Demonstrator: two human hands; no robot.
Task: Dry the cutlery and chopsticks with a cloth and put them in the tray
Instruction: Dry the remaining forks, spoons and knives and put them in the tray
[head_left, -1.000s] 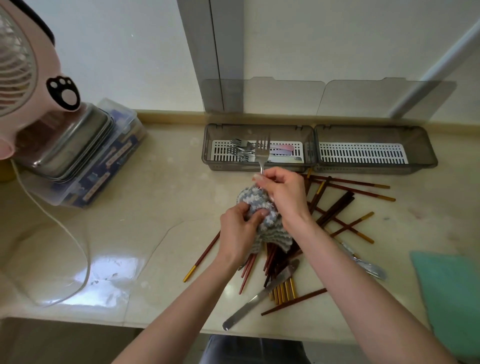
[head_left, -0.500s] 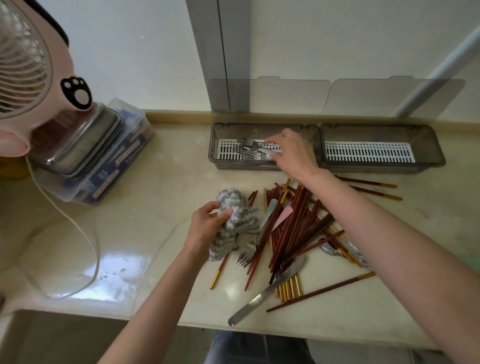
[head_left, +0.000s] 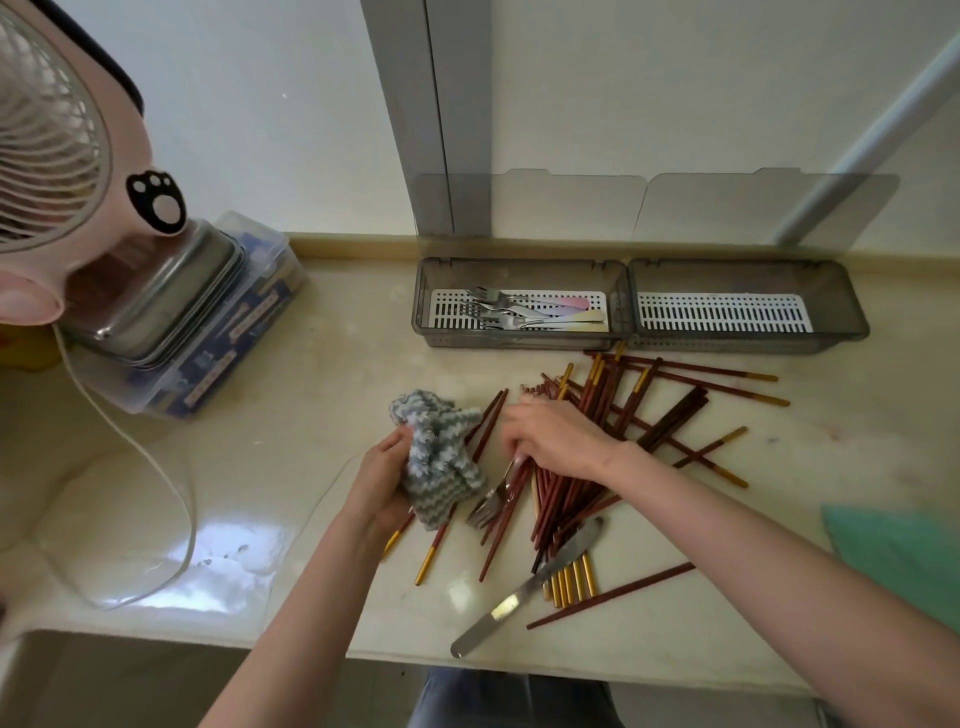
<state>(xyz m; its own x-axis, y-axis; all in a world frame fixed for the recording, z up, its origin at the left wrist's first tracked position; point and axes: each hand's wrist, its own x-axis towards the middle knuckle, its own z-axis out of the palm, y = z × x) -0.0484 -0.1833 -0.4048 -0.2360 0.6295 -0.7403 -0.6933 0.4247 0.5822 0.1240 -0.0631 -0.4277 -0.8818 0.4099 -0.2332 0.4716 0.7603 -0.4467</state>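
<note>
1. Grey-and-white striped knitted cloth (head_left: 441, 462) sits bunched in the left hand (head_left: 376, 486), which grips it with fingers and thumb just above the pale marble tabletop (head_left: 291, 415).
2. Over the heap of red-brown chopsticks (head_left: 613, 400) with gold ends, the right hand (head_left: 563, 441) curls its fingers round the handle of a steel fork (head_left: 488, 506), tines toward the person.
3. Behind the heap, the smoky plastic two-compartment tray (head_left: 628, 312) holds several forks (head_left: 498, 312) in its left compartment.
4. One flat steel knife (head_left: 524, 587) lies across the heap's near end.
</note>
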